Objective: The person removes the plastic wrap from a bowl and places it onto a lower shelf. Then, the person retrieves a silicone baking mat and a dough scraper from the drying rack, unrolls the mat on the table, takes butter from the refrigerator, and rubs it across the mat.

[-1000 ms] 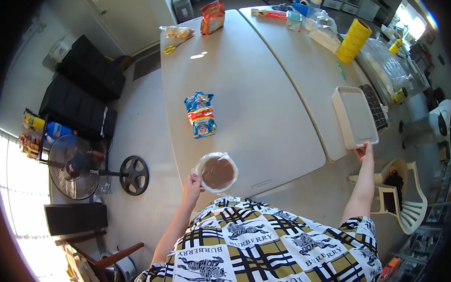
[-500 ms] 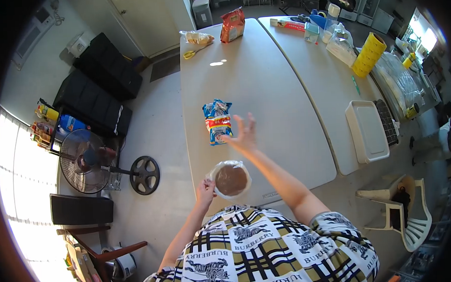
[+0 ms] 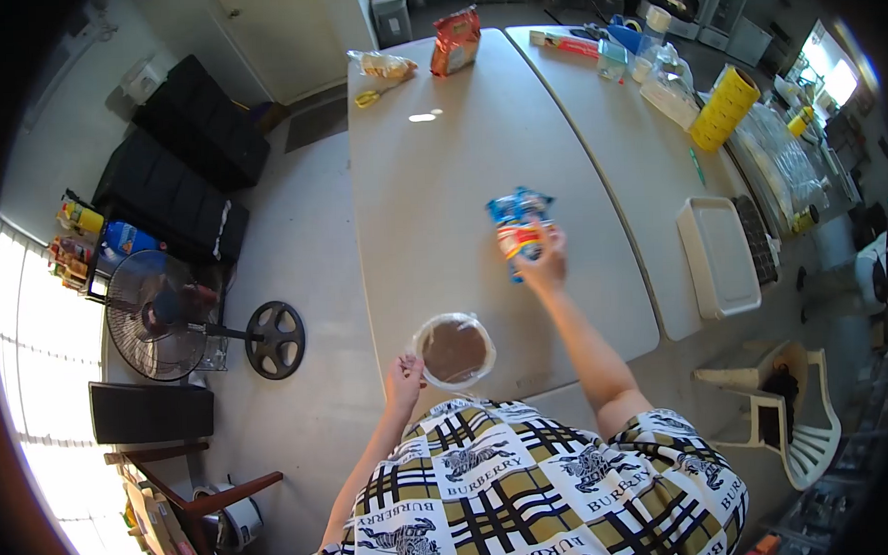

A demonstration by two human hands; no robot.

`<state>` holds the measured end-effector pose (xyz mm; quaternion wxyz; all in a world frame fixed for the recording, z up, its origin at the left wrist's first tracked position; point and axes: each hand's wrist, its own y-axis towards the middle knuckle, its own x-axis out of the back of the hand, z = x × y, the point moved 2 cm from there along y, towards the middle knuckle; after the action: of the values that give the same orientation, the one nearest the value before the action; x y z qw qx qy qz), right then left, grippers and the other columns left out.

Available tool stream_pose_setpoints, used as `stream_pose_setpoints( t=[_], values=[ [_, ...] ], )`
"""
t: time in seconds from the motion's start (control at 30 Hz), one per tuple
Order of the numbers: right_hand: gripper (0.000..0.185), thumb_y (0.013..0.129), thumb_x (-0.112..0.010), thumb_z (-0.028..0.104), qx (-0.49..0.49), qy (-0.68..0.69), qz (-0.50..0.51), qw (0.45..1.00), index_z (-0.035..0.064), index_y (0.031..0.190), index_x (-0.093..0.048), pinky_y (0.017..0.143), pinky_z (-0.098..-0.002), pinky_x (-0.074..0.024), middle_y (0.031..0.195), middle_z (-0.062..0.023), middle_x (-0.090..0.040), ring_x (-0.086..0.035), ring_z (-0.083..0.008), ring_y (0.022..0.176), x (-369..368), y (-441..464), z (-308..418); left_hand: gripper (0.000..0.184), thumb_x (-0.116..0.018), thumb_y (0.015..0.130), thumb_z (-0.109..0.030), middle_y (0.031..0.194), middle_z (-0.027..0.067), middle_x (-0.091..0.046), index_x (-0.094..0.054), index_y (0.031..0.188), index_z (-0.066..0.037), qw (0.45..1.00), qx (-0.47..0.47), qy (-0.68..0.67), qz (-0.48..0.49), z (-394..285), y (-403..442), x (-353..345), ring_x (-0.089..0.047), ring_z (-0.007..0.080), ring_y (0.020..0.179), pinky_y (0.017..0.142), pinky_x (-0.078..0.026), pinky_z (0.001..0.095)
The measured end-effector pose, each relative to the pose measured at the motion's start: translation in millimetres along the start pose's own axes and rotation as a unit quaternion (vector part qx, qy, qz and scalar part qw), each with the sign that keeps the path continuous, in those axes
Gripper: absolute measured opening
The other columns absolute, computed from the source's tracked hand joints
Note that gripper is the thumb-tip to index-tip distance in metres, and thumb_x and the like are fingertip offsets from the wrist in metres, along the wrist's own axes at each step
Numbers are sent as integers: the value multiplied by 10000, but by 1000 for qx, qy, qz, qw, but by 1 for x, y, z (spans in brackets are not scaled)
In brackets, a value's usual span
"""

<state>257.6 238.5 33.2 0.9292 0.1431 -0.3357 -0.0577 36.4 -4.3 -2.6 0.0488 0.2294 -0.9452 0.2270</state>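
Note:
A round bowl (image 3: 421,329) with clear plastic around its rim stands near the front edge of the table. Brown contents (image 3: 453,352) fill it, of a kind I cannot make out. My left hand (image 3: 404,379) is closed on the bowl's left rim, thumb and fingers pinched there. Farther off and to the right, my right hand (image 3: 545,262) grips a blue snack packet (image 3: 518,208) with a red and yellow band. The packet is slightly blurred, and my fingers cover part of its right side.
A red bag (image 3: 455,42), a clear bag of bread-like food (image 3: 386,64) and yellow scissors (image 3: 367,99) lie at the table's far end. Rightward are a yellow roll (image 3: 725,108), a white lidded tub (image 3: 719,258) and a plastic chair (image 3: 811,426). A standing fan (image 3: 162,315) is at left.
My right hand, open before, has closed on the blue packet and moved it to the right across the table. My left hand stays at the bowl's rim.

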Motion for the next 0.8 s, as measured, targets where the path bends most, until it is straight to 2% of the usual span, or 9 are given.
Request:
stream_pose_setpoints(
  t=[0.2, 0.33, 0.4, 0.5, 0.57, 0.63, 0.7, 0.77, 0.8],
  values=[
    [756, 591, -677, 322, -82, -167, -210, 960, 201, 1252, -329, 858, -396, -374, 1189, -213, -332, -378, -344, 1080, 142, 0, -111, 179, -463, 850, -263, 719, 10, -502, -464, 800, -92, 997, 9, -41, -65, -14, 1, 1, -511, 94, 644, 502, -456, 223],
    [769, 596, -665, 309, -141, -224, -142, 954, 191, 1264, -302, 874, -404, -359, 1206, -223, -319, -348, -349, 1113, 183, -17, -146, 161, -433, 868, -253, 736, -15, -486, -456, 798, -110, 992, 7, -109, -61, -12, 10, -3, -464, 68, 652, 590, -407, 226],
    [740, 605, -646, 283, -180, -384, -151, 893, 173, 1257, -315, 888, -414, -344, 1234, -215, -296, -342, -353, 1121, 189, -22, -143, 160, -414, 875, -245, 736, -21, -484, -453, 794, -112, 984, 28, -169, -51, -14, 14, -7, -465, 70, 667, 620, -411, 237],
    [642, 637, -610, 198, -26, -444, -176, 878, 134, 1226, -360, 901, -424, -327, 1231, -204, -324, -343, -347, 1126, 170, -31, -80, 161, -384, 885, -221, 735, -29, -481, -447, 780, -116, 951, 25, -308, -27, -16, 23, -17, -470, 80, 691, 673, -412, 252],
    [520, 657, -569, 102, 108, -164, -114, 974, 84, 1160, -437, 905, -408, -326, 1185, -172, -411, -355, -325, 1129, 123, -43, -73, 163, -372, 888, -205, 734, -32, -481, -444, 770, -118, 924, 2, -383, -14, -19, 28, -24, -473, 88, 700, 696, -411, 257],
    [421, 668, -521, 15, 81, 63, 78, 992, 35, 1087, -491, 862, -357, -381, 1095, -141, -499, -472, -290, 1014, 62, -66, -45, 175, -333, 896, -205, 757, -11, -506, -451, 809, -110, 904, 31, -426, -31, -19, 32, -28, -490, 103, 704, 704, -426, 272],
    [363, 715, -498, 3, -5, 237, 203, 950, 9, 1078, -500, 837, -303, -406, 1059, -124, -530, -509, -218, 975, 12, -89, -11, 186, -318, 897, -203, 761, -9, -513, -455, 813, -110, 900, 31, -435, 13, -20, 35, -28, -497, 109, 721, 722, -424, 270],
    [299, 775, -495, 40, -217, 481, 347, 776, -25, 1067, -501, 822, -273, -413, 1012, -105, -550, -505, -165, 959, -23, -107, 6, 198, -303, 898, -202, 764, -8, -520, -459, 818, -110, 893, 28, -445, 53, -22, 40, -28, -504, 114, 738, 740, -421, 269],
    [299, 775, -495, 40, -216, 481, 351, 774, -25, 1067, -501, 822, -273, -413, 1012, -105, -550, -505, -165, 959, -24, -107, 10, 206, -305, 890, -195, 775, -15, -513, -464, 785, -116, 894, 48, -442, 53, -19, 41, -27, -498, 115, 766, 757, -412, 277]
  ],
)
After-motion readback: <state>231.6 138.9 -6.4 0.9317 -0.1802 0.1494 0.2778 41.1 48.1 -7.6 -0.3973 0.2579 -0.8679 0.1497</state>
